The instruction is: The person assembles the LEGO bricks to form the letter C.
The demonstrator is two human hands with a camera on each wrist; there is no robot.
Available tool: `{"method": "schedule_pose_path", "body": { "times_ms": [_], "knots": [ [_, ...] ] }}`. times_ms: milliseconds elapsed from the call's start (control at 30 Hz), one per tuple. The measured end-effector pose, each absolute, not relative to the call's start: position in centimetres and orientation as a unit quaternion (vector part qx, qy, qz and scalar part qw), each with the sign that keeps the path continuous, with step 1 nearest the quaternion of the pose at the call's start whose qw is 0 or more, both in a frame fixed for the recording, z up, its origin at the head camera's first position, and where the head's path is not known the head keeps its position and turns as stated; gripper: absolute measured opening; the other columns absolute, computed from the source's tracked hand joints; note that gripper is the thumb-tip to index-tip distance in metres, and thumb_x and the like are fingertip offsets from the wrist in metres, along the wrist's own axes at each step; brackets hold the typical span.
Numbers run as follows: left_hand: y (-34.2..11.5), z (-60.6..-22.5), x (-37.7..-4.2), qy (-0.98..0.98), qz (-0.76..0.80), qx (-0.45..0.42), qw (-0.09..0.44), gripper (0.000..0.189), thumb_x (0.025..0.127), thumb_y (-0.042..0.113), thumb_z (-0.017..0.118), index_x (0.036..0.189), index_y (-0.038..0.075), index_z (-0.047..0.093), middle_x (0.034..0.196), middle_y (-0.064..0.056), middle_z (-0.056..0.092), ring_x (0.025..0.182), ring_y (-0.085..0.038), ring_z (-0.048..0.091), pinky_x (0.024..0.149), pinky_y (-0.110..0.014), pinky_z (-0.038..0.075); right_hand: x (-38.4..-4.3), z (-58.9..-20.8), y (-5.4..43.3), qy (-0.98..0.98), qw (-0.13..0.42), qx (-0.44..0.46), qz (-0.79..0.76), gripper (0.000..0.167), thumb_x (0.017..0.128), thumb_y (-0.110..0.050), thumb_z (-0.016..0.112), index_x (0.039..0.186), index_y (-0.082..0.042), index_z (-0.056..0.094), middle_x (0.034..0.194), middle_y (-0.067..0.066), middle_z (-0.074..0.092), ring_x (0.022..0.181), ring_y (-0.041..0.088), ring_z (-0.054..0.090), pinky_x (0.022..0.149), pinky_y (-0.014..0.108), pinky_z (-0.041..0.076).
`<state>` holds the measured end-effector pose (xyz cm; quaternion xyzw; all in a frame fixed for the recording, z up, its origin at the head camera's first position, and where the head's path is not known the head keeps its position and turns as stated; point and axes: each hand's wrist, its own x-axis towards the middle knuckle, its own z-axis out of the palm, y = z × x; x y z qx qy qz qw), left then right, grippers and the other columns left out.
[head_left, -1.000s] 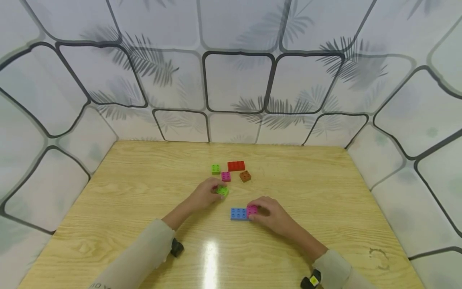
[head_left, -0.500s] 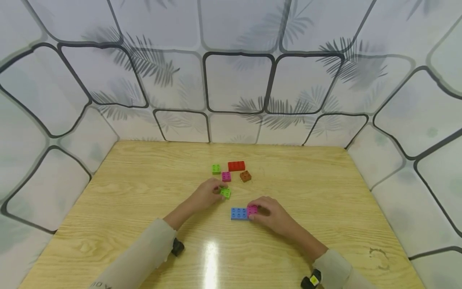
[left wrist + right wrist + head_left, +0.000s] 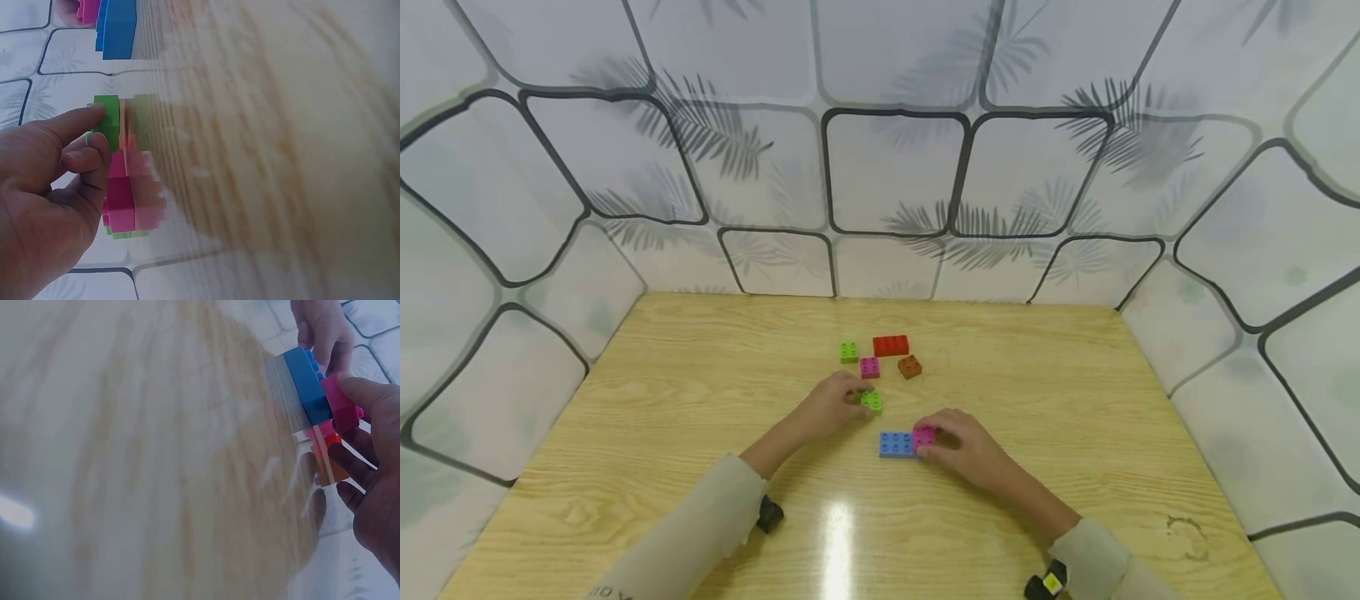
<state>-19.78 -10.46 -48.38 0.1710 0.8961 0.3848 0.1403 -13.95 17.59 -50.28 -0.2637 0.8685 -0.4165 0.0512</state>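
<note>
My left hand pinches a light green 2x2 toy brick between thumb and fingers, low over the table. My right hand pinches a pink toy brick at the right end of a long blue toy brick. In the right wrist view that pink brick sits at the studded side of the blue brick; whether it is pressed fully down I cannot tell. The left wrist view has the thumb on the green brick, with another pink brick beyond.
Behind the left hand lie a second light green brick, a pink brick, a long red brick and a brown brick. Patterned white panels enclose the wooden table at the back and sides.
My left hand has shifted the light green brick slightly to the right and nearer, turning it a little. The right hand stays in place with the pink brick at the blue one.
</note>
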Motion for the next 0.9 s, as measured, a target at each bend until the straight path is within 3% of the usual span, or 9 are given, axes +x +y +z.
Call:
{"method": "schedule_pose_path", "body": {
  "times_ms": [200, 467, 900],
  "knots": [
    [-10.6, -48.1, -19.5, 0.884, 0.413, 0.172, 0.137, 0.044, 0.090, 0.020, 0.077, 0.133, 0.013, 0.065, 0.124, -0.006, 0.060, 0.101, -0.018, 0.056, 0.084, -0.035, 0.051, -13.9, -50.2, 17.6, 0.867, 0.044, -0.271, -0.415, 0.033, 0.094, -0.036, 0.072, 0.123, -0.020, 0.069, 0.119, -0.010, 0.067, 0.113, 0.012, 0.059, 0.099, 0.039, 0.048],
    [-10.8, -47.9, -18.5, 0.872, 0.419, 0.214, 0.133, 0.041, 0.091, 0.020, 0.076, 0.130, 0.014, 0.067, 0.120, -0.001, 0.062, 0.078, -0.015, 0.052, 0.065, -0.027, 0.047, -13.9, -50.2, 17.6, 0.868, 0.050, -0.268, -0.414, 0.034, 0.094, -0.037, 0.071, 0.124, -0.020, 0.069, 0.119, -0.011, 0.067, 0.113, 0.011, 0.059, 0.099, 0.039, 0.048],
    [-10.8, -47.6, -16.5, 0.857, 0.433, 0.223, 0.167, 0.041, 0.090, 0.027, 0.077, 0.129, 0.021, 0.067, 0.116, 0.005, 0.062, 0.078, -0.014, 0.055, 0.065, -0.027, 0.050, -13.9, -50.1, 17.6, 0.868, 0.052, -0.267, -0.416, 0.035, 0.094, -0.036, 0.072, 0.124, -0.018, 0.069, 0.118, -0.010, 0.067, 0.112, 0.011, 0.059, 0.099, 0.038, 0.049]
  ]
}}
